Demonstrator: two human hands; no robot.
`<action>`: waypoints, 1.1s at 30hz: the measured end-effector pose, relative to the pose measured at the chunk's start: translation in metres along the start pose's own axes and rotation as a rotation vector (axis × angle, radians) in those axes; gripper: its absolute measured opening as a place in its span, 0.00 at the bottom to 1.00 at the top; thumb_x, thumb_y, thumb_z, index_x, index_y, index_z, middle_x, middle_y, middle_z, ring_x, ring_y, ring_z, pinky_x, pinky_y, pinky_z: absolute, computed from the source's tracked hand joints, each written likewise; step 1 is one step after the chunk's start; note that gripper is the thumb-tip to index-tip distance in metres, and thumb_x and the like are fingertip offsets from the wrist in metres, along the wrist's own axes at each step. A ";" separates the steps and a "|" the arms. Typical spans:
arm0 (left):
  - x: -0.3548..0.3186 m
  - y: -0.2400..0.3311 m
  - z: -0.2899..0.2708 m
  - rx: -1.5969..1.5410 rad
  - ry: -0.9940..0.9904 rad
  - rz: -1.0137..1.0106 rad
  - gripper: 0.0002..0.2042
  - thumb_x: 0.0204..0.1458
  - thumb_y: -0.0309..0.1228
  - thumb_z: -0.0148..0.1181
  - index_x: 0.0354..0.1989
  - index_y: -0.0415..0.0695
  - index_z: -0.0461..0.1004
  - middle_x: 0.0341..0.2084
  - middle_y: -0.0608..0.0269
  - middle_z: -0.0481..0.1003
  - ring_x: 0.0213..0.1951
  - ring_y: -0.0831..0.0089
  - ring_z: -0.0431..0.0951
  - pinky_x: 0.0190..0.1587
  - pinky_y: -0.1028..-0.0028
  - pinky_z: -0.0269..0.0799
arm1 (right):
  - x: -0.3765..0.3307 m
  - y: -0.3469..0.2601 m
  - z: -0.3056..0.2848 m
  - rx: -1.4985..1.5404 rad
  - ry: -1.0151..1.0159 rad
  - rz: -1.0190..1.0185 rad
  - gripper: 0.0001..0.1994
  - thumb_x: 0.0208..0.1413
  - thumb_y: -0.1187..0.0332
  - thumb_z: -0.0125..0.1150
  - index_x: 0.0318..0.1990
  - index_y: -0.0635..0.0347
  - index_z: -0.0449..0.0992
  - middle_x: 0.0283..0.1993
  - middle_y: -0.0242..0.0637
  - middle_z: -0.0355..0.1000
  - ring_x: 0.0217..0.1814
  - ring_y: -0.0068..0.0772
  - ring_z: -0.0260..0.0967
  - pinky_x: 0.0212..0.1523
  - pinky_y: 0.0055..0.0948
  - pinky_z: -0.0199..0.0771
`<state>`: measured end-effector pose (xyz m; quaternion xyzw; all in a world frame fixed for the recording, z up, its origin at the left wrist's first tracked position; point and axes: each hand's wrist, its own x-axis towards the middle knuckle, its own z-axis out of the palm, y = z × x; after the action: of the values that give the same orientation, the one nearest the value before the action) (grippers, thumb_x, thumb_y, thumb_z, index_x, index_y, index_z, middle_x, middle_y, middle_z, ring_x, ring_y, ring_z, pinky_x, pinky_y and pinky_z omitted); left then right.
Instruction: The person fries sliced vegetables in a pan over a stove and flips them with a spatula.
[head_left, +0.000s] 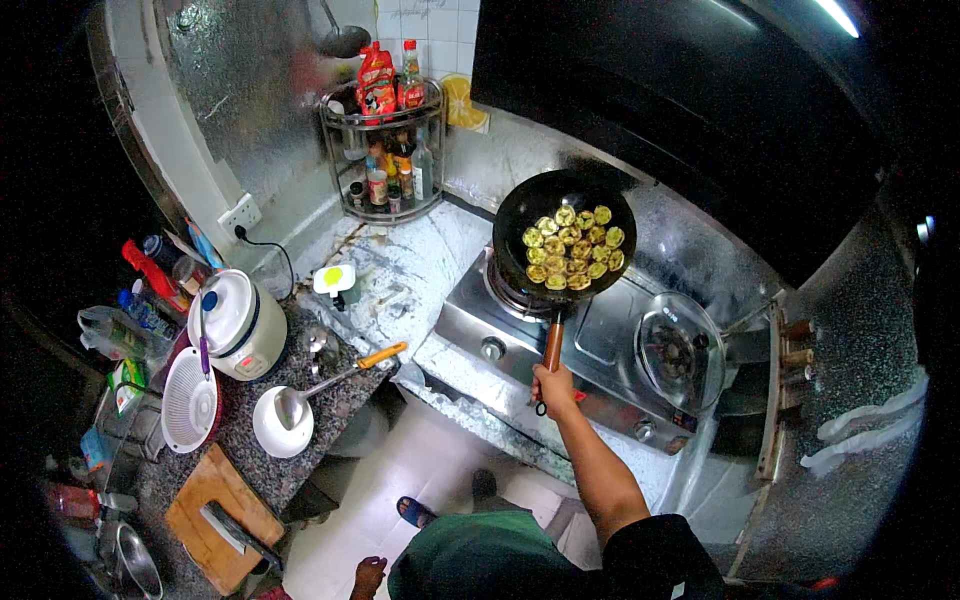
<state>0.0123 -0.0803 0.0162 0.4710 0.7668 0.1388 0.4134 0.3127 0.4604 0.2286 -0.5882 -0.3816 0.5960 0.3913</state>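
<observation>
My right hand [553, 388] grips the wooden handle [553, 345] of a black wok [516, 212]. The wok sits tilted over the left burner of a steel gas stove [600, 340]. Several round yellow-green fried vegetable slices [572, 247] lie in a cluster inside it. My left hand [370, 575] hangs low by my side near the bottom edge, apparently holding nothing. I wear a green apron, and a sandalled foot [412, 512] shows on the white tiled floor.
The stove's right burner [672, 350] is bare. On the left counter stand a white rice cooker [235, 322], a white colander [190, 405], a white bowl [280, 425] with an orange-handled ladle [335, 380], and a cutting board [215, 520] with a cleaver. A corner rack [385, 150] holds bottles. A dark hood [650, 90] hangs overhead.
</observation>
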 end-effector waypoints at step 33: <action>0.012 0.003 0.022 -0.762 0.188 -0.467 0.20 0.45 0.37 0.60 0.39 0.32 0.69 0.27 0.50 0.74 0.20 0.68 0.75 0.22 0.74 0.71 | 0.026 0.021 0.003 0.101 -0.075 0.029 0.09 0.48 0.66 0.57 0.32 0.58 0.63 0.19 0.31 0.62 0.14 0.24 0.60 0.13 0.24 0.64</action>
<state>0.0286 -0.0727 -0.0014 0.0851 0.7810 0.3560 0.5060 0.3097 0.4757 0.1994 -0.5506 -0.3568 0.6416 0.3974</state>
